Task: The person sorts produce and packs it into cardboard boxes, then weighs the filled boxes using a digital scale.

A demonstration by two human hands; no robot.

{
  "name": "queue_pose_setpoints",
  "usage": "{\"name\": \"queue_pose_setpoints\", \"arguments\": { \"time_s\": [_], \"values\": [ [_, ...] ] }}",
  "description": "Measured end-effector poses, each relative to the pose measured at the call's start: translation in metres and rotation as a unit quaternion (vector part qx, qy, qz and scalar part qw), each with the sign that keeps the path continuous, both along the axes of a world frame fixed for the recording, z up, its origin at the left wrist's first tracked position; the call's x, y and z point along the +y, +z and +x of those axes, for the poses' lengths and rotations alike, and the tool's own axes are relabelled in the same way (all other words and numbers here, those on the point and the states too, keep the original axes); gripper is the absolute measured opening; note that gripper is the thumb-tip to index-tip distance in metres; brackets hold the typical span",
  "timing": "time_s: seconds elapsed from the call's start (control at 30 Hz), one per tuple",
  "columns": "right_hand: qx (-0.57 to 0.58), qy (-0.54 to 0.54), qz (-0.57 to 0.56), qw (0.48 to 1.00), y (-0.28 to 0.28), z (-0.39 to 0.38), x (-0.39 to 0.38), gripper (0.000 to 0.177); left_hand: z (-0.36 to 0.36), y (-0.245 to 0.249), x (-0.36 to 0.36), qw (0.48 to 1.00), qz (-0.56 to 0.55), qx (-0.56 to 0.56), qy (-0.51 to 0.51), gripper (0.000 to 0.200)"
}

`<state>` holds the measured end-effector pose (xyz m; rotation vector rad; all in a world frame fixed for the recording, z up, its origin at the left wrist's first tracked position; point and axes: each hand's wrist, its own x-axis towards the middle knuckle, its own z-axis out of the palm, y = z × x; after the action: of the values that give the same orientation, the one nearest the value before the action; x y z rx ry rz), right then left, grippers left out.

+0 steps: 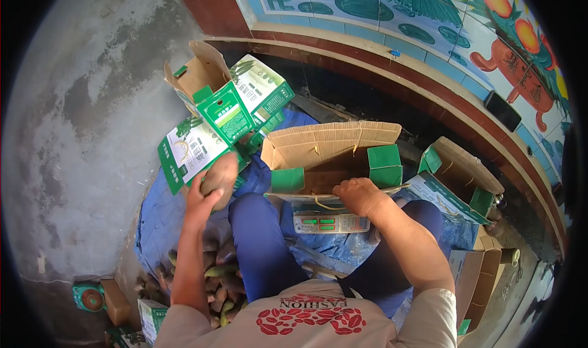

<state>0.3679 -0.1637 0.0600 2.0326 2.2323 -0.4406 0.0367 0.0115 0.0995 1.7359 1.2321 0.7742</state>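
Note:
My left hand [202,195] is closed around a thick, brown, oblong tuber-like vegetable [220,175], left of my knee and in front of a white-and-green carton. In front of me an open cardboard box [334,137] stands with its flaps up, green on the side flaps. My right hand [360,195] has its fingers curled over the near edge of this box. Just below that edge is a digital scale [331,223] with lit green displays. A heap of similar brown and greenish vegetables [223,277] lies beside my left leg.
Several printed cartons [233,112] are stacked at the back left. Another open box [462,173] stands to the right, with a further carton [474,280] below it. Blue sheeting [162,213] covers the floor around me. A phone [502,111] rests by the tiled wall.

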Motion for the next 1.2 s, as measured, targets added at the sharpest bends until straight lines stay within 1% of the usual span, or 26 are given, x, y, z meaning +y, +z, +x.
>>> {"name": "queue_pose_setpoints", "arguments": {
  "time_s": [0.03, 0.1, 0.17, 0.23, 0.3, 0.37, 0.4, 0.43, 0.5, 0.6, 0.73, 0.83, 0.87, 0.9, 0.93, 0.97, 1.0, 1.03, 1.07, 1.1, 1.17, 1.2],
  "values": [
    [0.000, 0.000, 0.001, 1.000, 0.000, 0.000, -0.001, 0.019, 0.021, 0.010, -0.003, 0.999, 0.008, -0.009, -0.030, 0.061],
    [-0.006, 0.003, -0.002, 1.000, -0.001, 0.000, -0.001, 0.019, 0.059, 0.029, -0.013, 0.993, 0.059, 0.033, -0.096, 0.063],
    [-0.008, 0.004, 0.001, 1.000, -0.002, 0.000, -0.003, 0.019, 0.094, 0.033, -0.020, 0.987, 0.010, 0.004, -0.161, 0.063],
    [-0.007, 0.005, 0.010, 1.000, -0.003, 0.001, -0.003, 0.019, 0.120, 0.001, -0.014, 0.977, 0.061, 0.021, -0.205, 0.066],
    [-0.005, 0.004, 0.007, 1.000, -0.003, 0.003, -0.001, 0.019, 0.146, 0.000, -0.029, 0.955, 0.123, 0.163, -0.213, 0.071],
    [-0.003, 0.004, 0.009, 1.000, -0.001, 0.001, -0.001, 0.019, 0.165, -0.011, -0.035, 0.929, 0.151, 0.211, -0.264, 0.073],
    [-0.003, 0.001, 0.012, 1.000, 0.001, 0.000, -0.001, 0.018, 0.172, -0.023, -0.037, 0.903, 0.217, 0.257, -0.268, 0.072],
    [-0.003, -0.007, 0.013, 1.000, 0.003, 0.001, -0.003, 0.018, 0.179, -0.031, -0.039, 0.891, 0.257, 0.250, -0.279, 0.068],
    [0.013, -0.005, 0.022, 1.000, -0.003, 0.002, -0.001, 0.018, 0.190, -0.040, -0.038, 0.876, 0.202, 0.319, -0.299, 0.068],
    [0.022, -0.015, 0.034, 0.999, -0.006, 0.002, -0.001, 0.017, 0.198, -0.044, -0.036, 0.854, 0.162, 0.362, -0.337, 0.067],
    [0.002, -0.009, 0.033, 0.999, -0.006, 0.001, -0.001, 0.017, 0.196, -0.057, -0.032, 0.859, 0.153, 0.366, -0.324, 0.057],
    [0.020, 0.000, 0.053, 0.998, -0.011, 0.002, -0.001, 0.017, 0.195, -0.065, -0.027, 0.857, 0.140, 0.388, -0.309, 0.062],
    [0.028, -0.003, 0.066, 0.997, -0.012, 0.003, -0.002, 0.016, 0.192, -0.073, -0.023, 0.866, 0.179, 0.361, -0.296, 0.056],
    [0.032, -0.002, 0.065, 0.997, -0.007, 0.004, -0.003, 0.017, 0.190, -0.069, -0.025, 0.898, 0.189, 0.296, -0.265, 0.052],
    [0.039, -0.006, 0.083, 0.996, -0.016, 0.007, -0.002, 0.017, 0.188, -0.061, -0.028, 0.903, 0.232, 0.259, -0.253, 0.050],
    [0.047, -0.008, 0.101, 0.994, -0.013, 0.007, -0.003, 0.018, 0.183, -0.054, -0.030, 0.905, 0.267, 0.229, -0.239, 0.047],
    [0.055, -0.001, 0.128, 0.990, -0.016, 0.010, -0.003, 0.016, 0.177, -0.036, -0.035, 0.914, 0.270, 0.214, -0.216, 0.044],
    [0.022, 0.007, 0.134, 0.991, -0.016, 0.010, -0.002, 0.014, 0.168, -0.024, -0.038, 0.925, 0.277, 0.174, -0.193, 0.040],
    [0.022, 0.006, 0.158, 0.987, -0.016, 0.010, -0.002, 0.011, 0.155, -0.016, -0.039, 0.929, 0.303, 0.135, -0.164, 0.037],
    [0.008, 0.023, 0.156, 0.987, -0.014, 0.011, -0.001, 0.011, 0.140, -0.010, -0.039, 0.929, 0.329, 0.099, -0.137, 0.034],
    [0.012, 0.037, 0.170, 0.985, -0.013, 0.011, 0.000, 0.010, 0.105, 0.002, -0.037, 0.953, 0.283, 0.069, -0.086, 0.028],
    [0.008, 0.037, 0.164, 0.986, -0.013, 0.011, 0.000, 0.009, 0.086, -0.001, -0.033, 0.949, 0.307, 0.046, -0.050, 0.024]
  ]
}}
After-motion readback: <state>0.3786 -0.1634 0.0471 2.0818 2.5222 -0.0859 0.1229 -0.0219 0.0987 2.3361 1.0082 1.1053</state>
